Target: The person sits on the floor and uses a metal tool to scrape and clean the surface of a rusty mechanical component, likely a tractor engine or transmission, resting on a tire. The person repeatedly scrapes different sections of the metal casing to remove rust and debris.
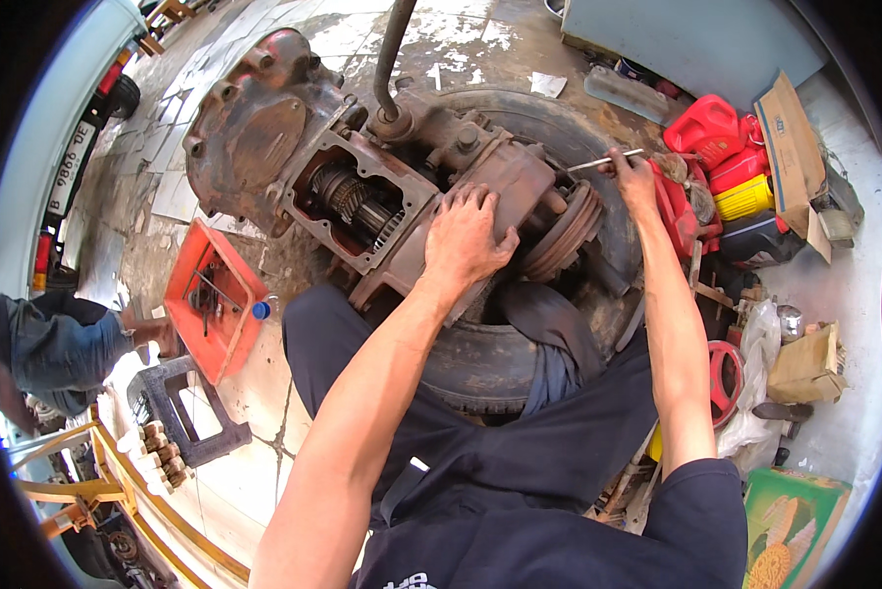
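Observation:
A rusty gearbox housing [505,187] lies on a large worn tire [451,363]. Its open rectangular top shows gears [358,206], and a bell-shaped casing [245,137] extends to the upper left. A dark upright pipe [392,49] rises from it. My left hand [466,236] rests on the housing right of the opening, fingers apart. My right hand [630,177], closed on a thin metal rod [586,164], is at the housing's right end, above a grooved pulley [559,245]. A dark cloth [549,329] drapes over the tire below the pulley.
An orange tray [186,304] of tools and a black crate [215,442] lie left. Another person's leg [53,353] is at far left, near a vehicle [87,137] and yellow metal frame [156,530]. Red jerrycans [701,128], cardboard [785,118] and boxes [795,363] crowd the right.

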The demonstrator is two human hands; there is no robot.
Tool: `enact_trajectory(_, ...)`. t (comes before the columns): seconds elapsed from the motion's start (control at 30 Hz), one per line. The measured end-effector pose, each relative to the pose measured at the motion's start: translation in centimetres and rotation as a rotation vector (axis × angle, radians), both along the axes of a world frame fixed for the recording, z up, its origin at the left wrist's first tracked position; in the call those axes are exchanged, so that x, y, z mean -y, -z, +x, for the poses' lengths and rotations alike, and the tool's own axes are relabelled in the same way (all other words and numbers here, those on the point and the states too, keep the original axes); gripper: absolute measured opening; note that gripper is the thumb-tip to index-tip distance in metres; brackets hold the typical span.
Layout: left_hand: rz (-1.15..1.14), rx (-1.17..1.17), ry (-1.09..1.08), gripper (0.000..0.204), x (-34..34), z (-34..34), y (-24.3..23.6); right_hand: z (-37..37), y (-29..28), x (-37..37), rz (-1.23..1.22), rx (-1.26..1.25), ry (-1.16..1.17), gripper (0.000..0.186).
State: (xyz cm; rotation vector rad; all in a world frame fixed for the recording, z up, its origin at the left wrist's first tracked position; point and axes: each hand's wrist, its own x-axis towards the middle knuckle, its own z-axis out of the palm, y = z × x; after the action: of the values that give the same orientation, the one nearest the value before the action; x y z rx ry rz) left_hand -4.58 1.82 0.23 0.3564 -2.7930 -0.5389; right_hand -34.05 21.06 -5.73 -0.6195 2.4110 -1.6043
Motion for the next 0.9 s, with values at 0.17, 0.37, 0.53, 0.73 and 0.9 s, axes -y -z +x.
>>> enact_trajectory(0.17, -0.005, 0.005, -0.009, 0.056, 0.2, 0.4, 0.0, 3.4, -0.3, 0.9, 0.066, 0.165, -0.215, 0.034)
enact_trajectory(0.37, -0.004, -0.038, 0.004, 0.055, 0.3, 0.3, 0.0, 9.1, -5.4, 1.2, 0.055, -0.412, 0.258, 0.029)
enact_trajectory(0.53, -0.019, -0.137, 0.0, 0.052, 0.3, 0.4, 0.9, 18.7, -5.2, 0.5, 0.07, -0.511, 0.114, 0.015)
enact_trajectory(0.73, -0.03, -0.155, 0.026, 0.05, 0.1, 0.0, 0.9, 19.2, -3.0, 1.4, 0.163, -0.682, -0.038, 0.018)
enact_trajectory(0.9, -0.014, -0.158, 0.009, 0.048, 0.4, 0.4, 1.1, 18.5, -5.2, 1.2, 0.306, -0.38, -0.143, 0.019)
